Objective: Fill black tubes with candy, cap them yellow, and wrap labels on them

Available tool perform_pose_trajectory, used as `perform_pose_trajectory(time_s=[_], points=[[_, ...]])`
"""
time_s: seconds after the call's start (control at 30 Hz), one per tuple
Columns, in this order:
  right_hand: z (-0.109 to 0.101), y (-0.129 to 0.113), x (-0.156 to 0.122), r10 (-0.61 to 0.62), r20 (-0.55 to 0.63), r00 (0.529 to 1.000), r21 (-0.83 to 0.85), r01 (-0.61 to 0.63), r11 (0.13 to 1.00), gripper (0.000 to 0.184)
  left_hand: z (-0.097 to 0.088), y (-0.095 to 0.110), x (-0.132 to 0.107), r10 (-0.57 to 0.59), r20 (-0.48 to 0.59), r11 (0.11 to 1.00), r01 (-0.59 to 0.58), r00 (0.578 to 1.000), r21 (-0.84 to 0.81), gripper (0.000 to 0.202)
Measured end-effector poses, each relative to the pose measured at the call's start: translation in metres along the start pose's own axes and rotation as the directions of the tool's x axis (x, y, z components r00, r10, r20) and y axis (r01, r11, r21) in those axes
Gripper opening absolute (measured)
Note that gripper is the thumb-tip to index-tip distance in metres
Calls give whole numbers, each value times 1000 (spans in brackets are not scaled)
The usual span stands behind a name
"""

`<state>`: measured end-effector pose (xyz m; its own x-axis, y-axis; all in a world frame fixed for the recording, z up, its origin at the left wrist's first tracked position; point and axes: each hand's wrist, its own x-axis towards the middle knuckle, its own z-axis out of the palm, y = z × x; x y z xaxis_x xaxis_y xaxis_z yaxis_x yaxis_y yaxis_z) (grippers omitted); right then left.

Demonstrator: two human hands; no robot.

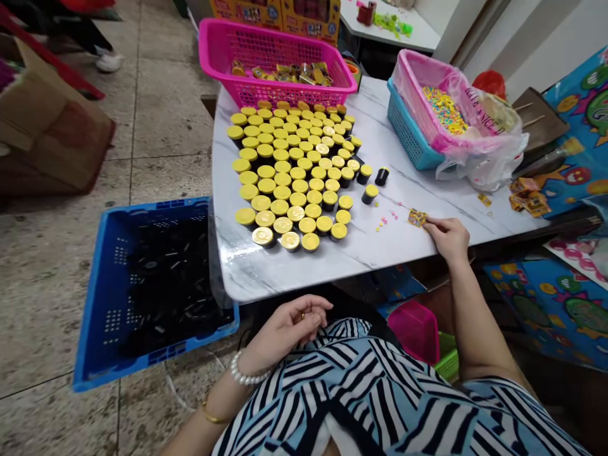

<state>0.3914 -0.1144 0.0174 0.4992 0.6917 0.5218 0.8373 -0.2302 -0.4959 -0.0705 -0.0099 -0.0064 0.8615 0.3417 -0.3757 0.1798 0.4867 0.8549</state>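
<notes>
On the right part of the table, my right hand [449, 239] pinches the edge of a small yellow printed packet [417, 218] lying on the tabletop. My left hand [299, 322] is held in front of my body, just off the table edge, its fingers loosely curled with the thumb against them and nothing seen in it. Several small pink and yellow beads [386, 220] lie left of the packet. Close by stand a yellow-lidded black canister [370, 194] and another black canister [382, 176] lying tilted. A large group of yellow-lidded canisters [297, 171] covers the left half of the table.
A pink basket [278, 47] with packets stands at the back. On the right, a pink basket in a plastic bag, holding colourful beads [446, 109], sits in a blue basket [411, 130]. Left of the table is a blue crate [95, 285] with black pieces [166, 278].
</notes>
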Motion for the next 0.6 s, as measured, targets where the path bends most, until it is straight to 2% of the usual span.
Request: perform_pose_trajectory(time_s=[0.13, 0.23, 0.3, 0.37, 0.43, 0.5, 0.6], points=[[14, 5, -5, 174, -95, 980, -72, -181, 981, 14, 13, 14, 10, 24, 27, 999, -25, 999, 33, 40], [11, -17, -9, 208, -165, 964, -45, -218, 975, 13, 18, 19, 8, 38, -9, 999, -38, 999, 32, 38], [12, -50, -20, 164, -218, 962, 44, -158, 986, 12, 20, 24, 5, 70, -85, 997, -71, 994, -4, 36], [19, -97, -36, 78, -206, 975, 168, -44, 985, 10, 24, 30, 2, 123, -196, 990, -133, 973, -37, 36], [31, -150, -55, -47, -95, 994, 342, 77, 936, 5, 28, 38, 0, 185, -306, 978, -205, 934, -37, 40], [45, -197, -72, -147, 28, 989, 500, 114, 859, 8, 31, 45, -1, 241, -374, 964, -264, 896, -12, 45], [64, -243, -92, -226, 115, 967, 612, 110, 783, 11, 29, 48, -5, 291, -420, 948, -317, 860, 9, 41]])
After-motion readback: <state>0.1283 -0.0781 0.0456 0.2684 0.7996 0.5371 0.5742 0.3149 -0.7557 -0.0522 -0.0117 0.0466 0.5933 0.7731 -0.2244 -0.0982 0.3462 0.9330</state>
